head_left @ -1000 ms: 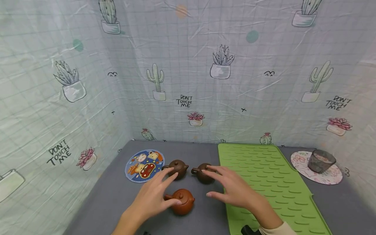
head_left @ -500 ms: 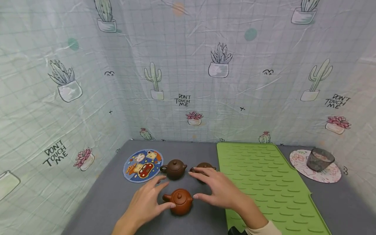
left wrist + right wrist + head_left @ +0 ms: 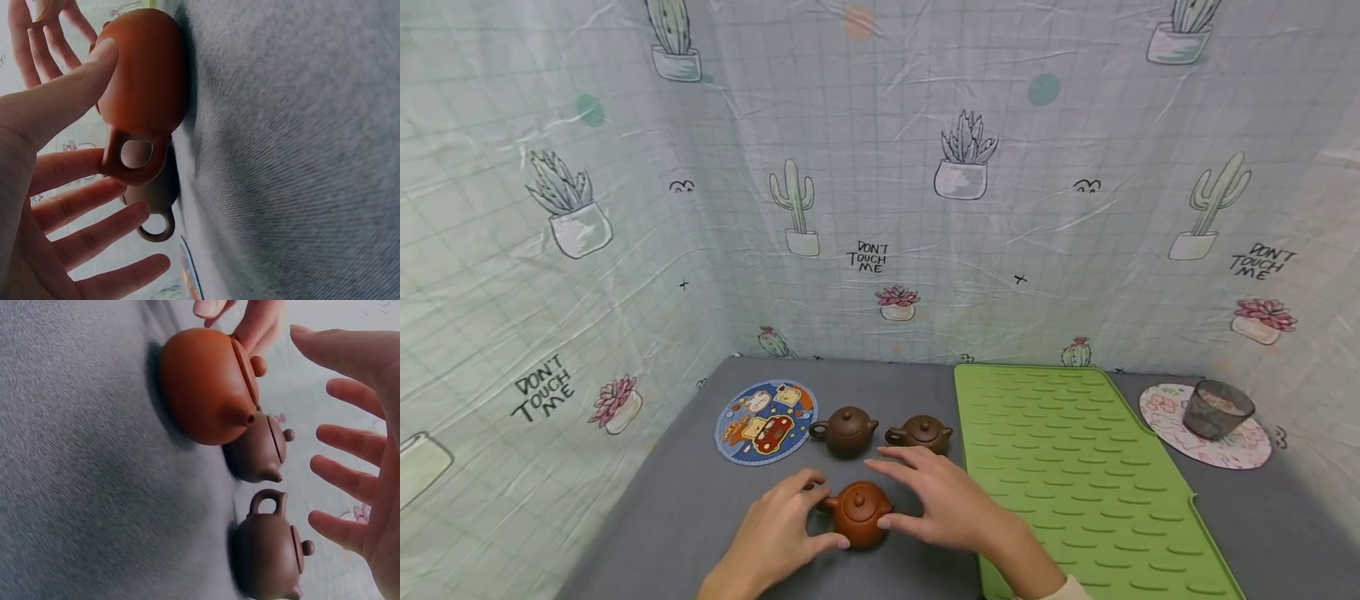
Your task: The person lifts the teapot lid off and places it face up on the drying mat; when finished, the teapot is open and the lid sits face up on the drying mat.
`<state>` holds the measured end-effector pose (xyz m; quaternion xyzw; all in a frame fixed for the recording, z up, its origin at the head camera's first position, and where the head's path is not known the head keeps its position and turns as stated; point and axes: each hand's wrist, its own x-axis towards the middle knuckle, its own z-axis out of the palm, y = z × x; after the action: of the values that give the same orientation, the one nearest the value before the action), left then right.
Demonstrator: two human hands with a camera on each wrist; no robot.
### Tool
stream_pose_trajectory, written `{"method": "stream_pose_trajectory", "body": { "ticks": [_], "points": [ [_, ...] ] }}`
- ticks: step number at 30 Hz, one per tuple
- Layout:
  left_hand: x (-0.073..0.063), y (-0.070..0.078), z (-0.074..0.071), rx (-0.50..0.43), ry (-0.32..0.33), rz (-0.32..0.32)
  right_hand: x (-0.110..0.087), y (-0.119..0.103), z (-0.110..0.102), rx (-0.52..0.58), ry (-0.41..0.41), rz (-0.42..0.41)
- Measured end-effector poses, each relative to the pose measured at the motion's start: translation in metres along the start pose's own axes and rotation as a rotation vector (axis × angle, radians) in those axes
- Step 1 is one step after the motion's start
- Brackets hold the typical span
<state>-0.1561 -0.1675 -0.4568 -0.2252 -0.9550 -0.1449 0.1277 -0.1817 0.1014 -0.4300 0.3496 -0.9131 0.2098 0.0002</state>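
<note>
A reddish-brown clay teapot (image 3: 861, 521) with a knobbed lid stands upright on the grey cloth, handle to the left, spout to the right. My left hand (image 3: 781, 527) is on its handle side, fingers spread; in the left wrist view the thumb lies across the view of the pot's body and the fingers are by the handle (image 3: 136, 172). Whether they touch it I cannot tell. On the spout side hovers my right hand (image 3: 943, 507), fingers apart and holding nothing. Behind stand two dark brown teapots, one left (image 3: 850, 435) and one right (image 3: 927, 433), the latter partly behind the right hand.
A blue round cartoon mat (image 3: 766, 422) lies at the back left. To the right is a green ridged mat (image 3: 1075, 467). Beyond it, a dark see-through cup (image 3: 1216, 412) stands on a pink-patterned white mat (image 3: 1165, 408). Printed curtains enclose the back and sides.
Both hands have come down and closer to the reddish-brown teapot. The right hand has shifted left, uncovering more of the right dark teapot. The teapots have stayed in place.
</note>
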Motion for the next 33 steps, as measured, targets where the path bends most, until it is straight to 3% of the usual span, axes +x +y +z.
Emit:
{"method": "stream_pose_trajectory", "body": {
  "ticks": [12,21,28,33],
  "points": [
    [-0.004,0.005,0.004,-0.002,-0.019,-0.044,0.002,-0.007,0.015,0.015,-0.014,-0.029],
    [-0.005,0.010,0.004,-0.014,-0.088,-0.086,0.002,-0.010,0.025,-0.001,-0.030,-0.073],
    [-0.005,0.012,0.007,-0.006,-0.060,-0.088,0.002,-0.010,0.032,-0.027,-0.018,-0.107],
    [-0.004,0.012,0.007,-0.007,-0.078,-0.105,0.002,-0.010,0.036,-0.016,-0.019,-0.114]
  ]
}}
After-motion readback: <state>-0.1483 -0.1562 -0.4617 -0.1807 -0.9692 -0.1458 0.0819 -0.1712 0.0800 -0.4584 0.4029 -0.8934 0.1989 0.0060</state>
